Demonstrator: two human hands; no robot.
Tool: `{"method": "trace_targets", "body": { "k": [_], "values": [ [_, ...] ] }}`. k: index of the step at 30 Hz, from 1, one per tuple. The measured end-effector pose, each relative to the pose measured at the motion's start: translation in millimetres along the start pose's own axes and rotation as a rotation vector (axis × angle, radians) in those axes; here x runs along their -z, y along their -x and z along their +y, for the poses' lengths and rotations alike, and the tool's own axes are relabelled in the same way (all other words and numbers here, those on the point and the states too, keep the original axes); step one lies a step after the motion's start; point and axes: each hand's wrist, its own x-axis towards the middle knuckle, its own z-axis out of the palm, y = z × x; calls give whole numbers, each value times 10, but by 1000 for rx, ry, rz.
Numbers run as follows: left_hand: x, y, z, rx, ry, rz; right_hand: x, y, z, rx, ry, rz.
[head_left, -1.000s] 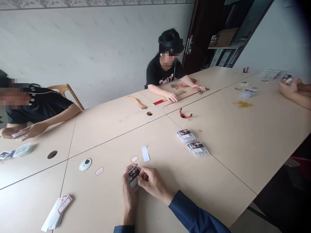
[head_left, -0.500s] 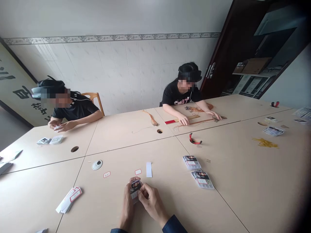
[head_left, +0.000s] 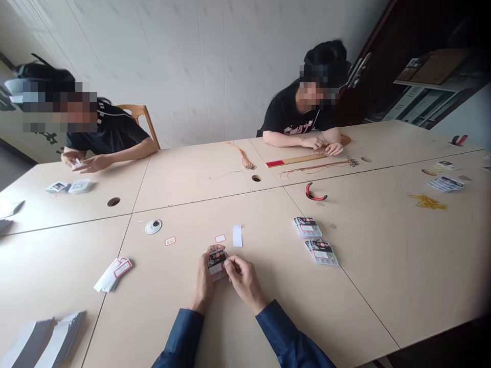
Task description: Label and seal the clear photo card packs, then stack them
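The clear case with a black-topped card sits in the left hand, which is wrapped around its left side, above the counter. The right hand is at the case's right edge, fingers curled; from here I cannot tell whether they pinch anything. Just beyond lie a red-bordered label and a white strip.

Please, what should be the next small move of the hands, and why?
Perhaps the right hand should press along the pale label: the left hand holds the case with this label facing up, and the right hand is at the case's edge.
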Motion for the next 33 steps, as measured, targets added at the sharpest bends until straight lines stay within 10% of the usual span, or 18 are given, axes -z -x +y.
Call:
{"method": "trace_targets", "body": {
  "k": [33],
  "values": [
    [70,-44,-95,-89,-76,-10,-80,35,32,82,136,65]
  ]
}}
